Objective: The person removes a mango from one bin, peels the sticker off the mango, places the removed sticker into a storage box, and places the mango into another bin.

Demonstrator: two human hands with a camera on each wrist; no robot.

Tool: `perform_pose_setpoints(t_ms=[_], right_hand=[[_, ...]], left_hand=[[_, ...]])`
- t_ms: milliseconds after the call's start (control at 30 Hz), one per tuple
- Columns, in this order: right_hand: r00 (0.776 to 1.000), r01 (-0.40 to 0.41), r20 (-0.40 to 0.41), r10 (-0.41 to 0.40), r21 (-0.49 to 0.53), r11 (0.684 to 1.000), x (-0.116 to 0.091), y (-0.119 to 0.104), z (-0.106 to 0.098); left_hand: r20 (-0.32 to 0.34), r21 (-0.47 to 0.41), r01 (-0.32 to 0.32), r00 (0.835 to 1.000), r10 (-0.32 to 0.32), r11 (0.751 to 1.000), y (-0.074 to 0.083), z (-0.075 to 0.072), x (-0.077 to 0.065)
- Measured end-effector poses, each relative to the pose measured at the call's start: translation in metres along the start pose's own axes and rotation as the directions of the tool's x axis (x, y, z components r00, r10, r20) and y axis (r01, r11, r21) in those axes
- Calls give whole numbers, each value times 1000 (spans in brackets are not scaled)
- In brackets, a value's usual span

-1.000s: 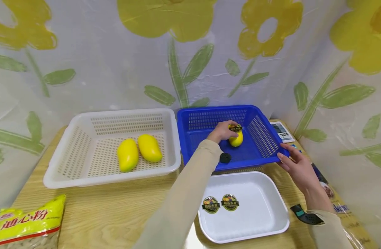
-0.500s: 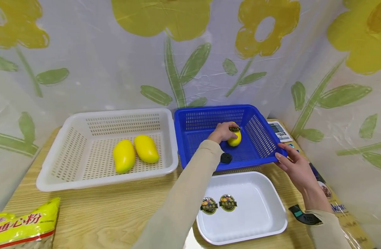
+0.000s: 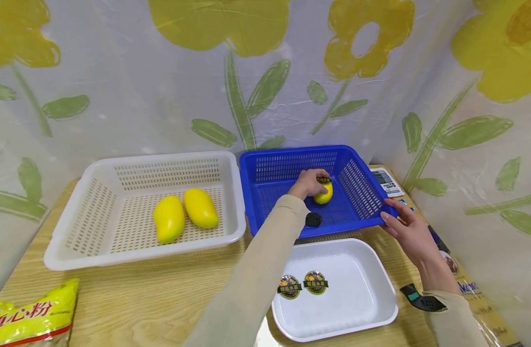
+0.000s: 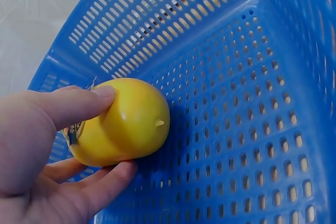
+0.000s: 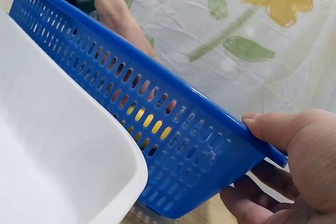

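In the head view my left hand (image 3: 307, 184) reaches into the blue basket (image 3: 349, 225) and holds a yellow mango (image 4: 139, 116). The left wrist view has the thumb on its upper side and fingers beneath; a pale stem nub points away from the palm. A dark round sticker (image 3: 323, 180) sits on the mango by the fingers, partly hidden. My right hand (image 3: 415, 241) grips the basket's right front corner, thumb over the rim (image 5: 210, 111) and fingers curled below. Two round fruit-label stickers (image 3: 315, 282) are in the left part of the white tray (image 3: 347, 289).
A white basket (image 3: 161, 254) stands left of the blue one, with two mangoes (image 3: 169, 219) inside. A yellow packet (image 3: 35, 313) lies at the front left of the wooden table (image 3: 161, 299). A printed card (image 3: 386, 182) lies beyond the blue basket's right side. Patterned sheeting hangs behind.
The whole head view has shifted slightly, so things appear a little further left. Both hands keep their holds, on the mango and on the basket corner.
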State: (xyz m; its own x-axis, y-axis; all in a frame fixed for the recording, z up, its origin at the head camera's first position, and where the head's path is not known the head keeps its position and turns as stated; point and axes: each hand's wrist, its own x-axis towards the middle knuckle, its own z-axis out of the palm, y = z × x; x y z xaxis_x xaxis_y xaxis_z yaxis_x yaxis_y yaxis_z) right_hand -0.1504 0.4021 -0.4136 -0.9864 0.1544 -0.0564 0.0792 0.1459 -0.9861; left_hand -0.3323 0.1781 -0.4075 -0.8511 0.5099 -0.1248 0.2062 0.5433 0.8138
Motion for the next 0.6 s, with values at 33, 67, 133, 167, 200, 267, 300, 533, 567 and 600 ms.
perform_pose_setpoints(t_ms=[33, 67, 133, 167, 200, 267, 300, 533, 567, 600], right_hand=[[1000, -4, -2, 4, -5, 1000, 0, -1, 0], [1000, -7, -3, 7, -5, 1000, -1, -1, -1], [1000, -13, -6, 13, -6, 1000, -1, -2, -2], [1000, -15, -8, 15, -6, 1000, -1, -2, -2], [1000, -17, -10, 16, -8, 1000, -1, -2, -3], [1000, -18, -11, 18, -8, 1000, 0, -1, -3], [1000, -17, -11, 17, -17, 1000, 0, -1, -3], [1000, -18, 3, 18, 24, 1000, 1, 0, -2], [1000, -15, 4, 15, 26, 1000, 1, 0, -1], [1000, -12, 6, 12, 36, 999, 1, 1, 0]], left_hand=[[1, 5, -1, 1000, 1, 1000, 0, -1, 0], [2, 10, -1, 1000, 1, 1000, 1, -1, -1], [5, 16, -1, 1000, 1, 1000, 1, -3, -1], [5, 19, -2, 1000, 2, 1000, 1, -3, -1], [6, 17, -2, 1000, 2, 1000, 2, -3, -1], [3, 10, 2, 1000, -3, 1000, 2, -4, -1], [1, 5, 6, 1000, -6, 1000, 3, -4, -1], [10, -9, 44, 999, -44, 999, 2, -4, -3], [14, -9, 50, 999, -50, 999, 1, -4, -3], [17, -14, 57, 998, -57, 998, 0, -4, -3]])
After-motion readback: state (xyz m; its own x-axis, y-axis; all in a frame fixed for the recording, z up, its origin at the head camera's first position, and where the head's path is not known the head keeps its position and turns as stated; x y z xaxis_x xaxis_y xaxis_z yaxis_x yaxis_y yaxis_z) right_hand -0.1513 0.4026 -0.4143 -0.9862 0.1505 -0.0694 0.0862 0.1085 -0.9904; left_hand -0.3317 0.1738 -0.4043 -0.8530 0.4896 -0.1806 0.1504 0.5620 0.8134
